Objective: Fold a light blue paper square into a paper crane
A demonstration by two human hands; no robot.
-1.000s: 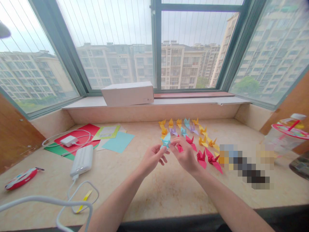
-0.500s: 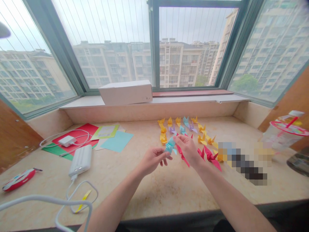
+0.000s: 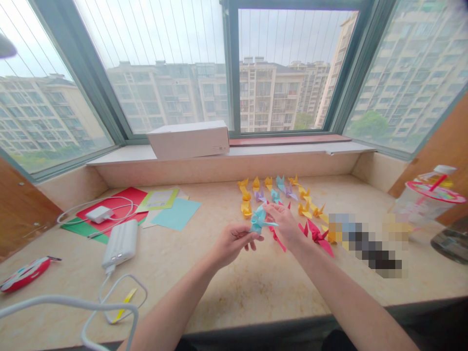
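Note:
A light blue paper crane (image 3: 259,220) is held up between my two hands, above the counter. My left hand (image 3: 237,241) pinches its lower left edge between thumb and fingers. At its upper right, my right hand (image 3: 281,219) is closed on the paper. A narrow blue point of the crane sticks out to the right, across my right hand. Behind the hands stand several folded cranes in yellow, purple and blue, among them a yellow crane (image 3: 246,209). Red cranes (image 3: 319,236) lie beside and partly behind my right wrist.
Flat sheets, among them a light blue sheet (image 3: 177,214), lie left on the counter (image 3: 219,292). Nearby are a white power bank (image 3: 120,243), a cable (image 3: 73,303) and a red-and-white cutter (image 3: 27,274). A plastic cup (image 3: 427,204) stands right; a white box (image 3: 188,140) rests on the sill.
The blue crane has turned in my fingers, and a narrow point now sticks out to the right. Both hands stay at nearly the same place. The view has shifted slightly.

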